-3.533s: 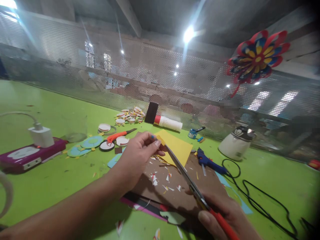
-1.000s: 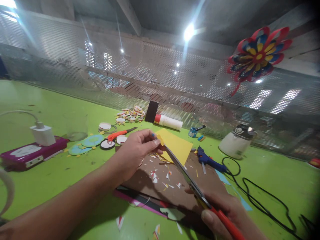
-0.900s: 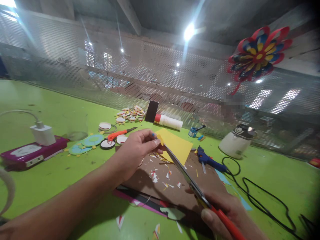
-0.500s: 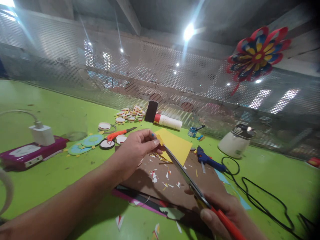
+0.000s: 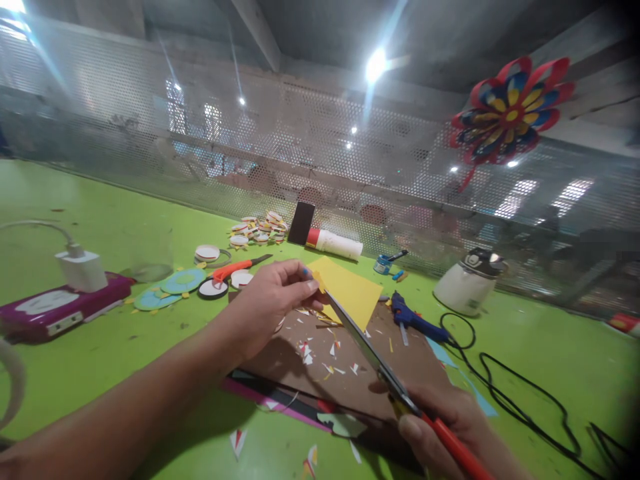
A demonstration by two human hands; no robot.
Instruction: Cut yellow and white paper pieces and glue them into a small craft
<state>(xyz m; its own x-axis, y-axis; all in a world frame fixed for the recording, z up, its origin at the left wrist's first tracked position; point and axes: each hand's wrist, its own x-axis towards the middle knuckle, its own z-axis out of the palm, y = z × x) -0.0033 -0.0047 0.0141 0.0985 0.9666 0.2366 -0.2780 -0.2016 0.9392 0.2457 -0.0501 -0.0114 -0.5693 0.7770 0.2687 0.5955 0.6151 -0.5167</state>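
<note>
Between thumb and fingers, my left hand [image 5: 277, 297] pinches a small piece of yellow paper [image 5: 320, 283]. My right hand [image 5: 445, 417] is wrapped round the red handles of a pair of scissors [image 5: 363, 339], whose blade tips point up and left, close to the yellow piece. Whether the tips touch it I cannot tell. Beneath and behind the hands lies a yellow paper sheet [image 5: 355, 287] on a brown board [image 5: 350, 387] scattered with white, red and yellow paper scraps [image 5: 307, 353].
A blue glue gun [image 5: 417, 320] with a black cord lies right of the board. Orange-handled scissors [image 5: 233, 269], light-blue paper discs [image 5: 183, 281] and a purple power strip [image 5: 65, 310] are at left. Behind stand a pile of small round pieces [image 5: 257, 230], a white tube [image 5: 340, 245] and a white container [image 5: 467, 287].
The view has shifted very slightly. Both hands, the yellow piece and the scissors keep nearly the same positions.
</note>
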